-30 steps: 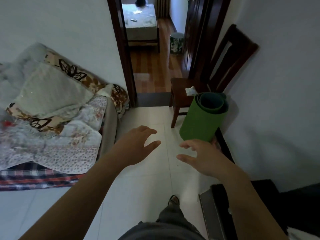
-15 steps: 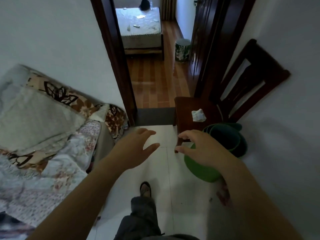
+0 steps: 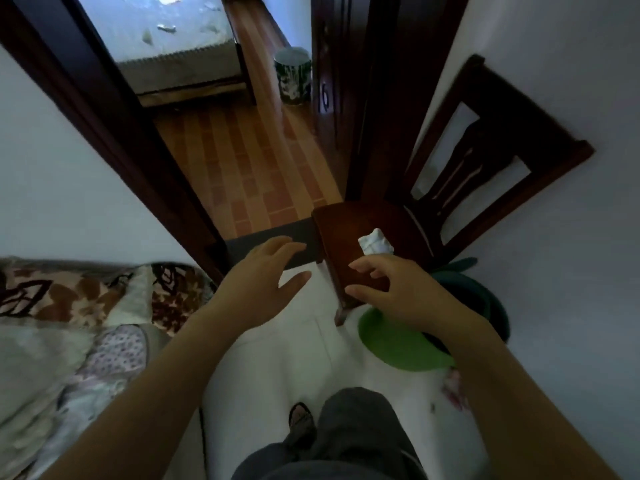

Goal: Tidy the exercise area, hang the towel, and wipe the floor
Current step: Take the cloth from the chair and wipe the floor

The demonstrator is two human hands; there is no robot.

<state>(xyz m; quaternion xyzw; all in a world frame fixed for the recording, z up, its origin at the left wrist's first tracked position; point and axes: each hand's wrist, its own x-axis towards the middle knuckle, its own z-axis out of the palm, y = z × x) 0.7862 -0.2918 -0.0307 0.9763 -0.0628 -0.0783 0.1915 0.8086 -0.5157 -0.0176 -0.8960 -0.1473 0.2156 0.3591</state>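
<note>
Pale wall (image 3: 69, 168) left, another wall (image 3: 571, 306) right. Light tiled floor (image 3: 277, 358) underfoot. Dark wooden door frame (image 3: 114, 126) ahead, dark threshold strip (image 3: 242, 245) at its foot. Open door (image 3: 332, 98) swung into far room. Beyond, reddish plank floor (image 3: 249, 161), bed (image 3: 166, 36) against back, patterned bin (image 3: 292, 76) beside door. Dark wooden chair (image 3: 485, 161) against right wall, just beside doorway. Heap of floral bedding (image 3: 69, 323) low left. Light dim, bluish.
</note>
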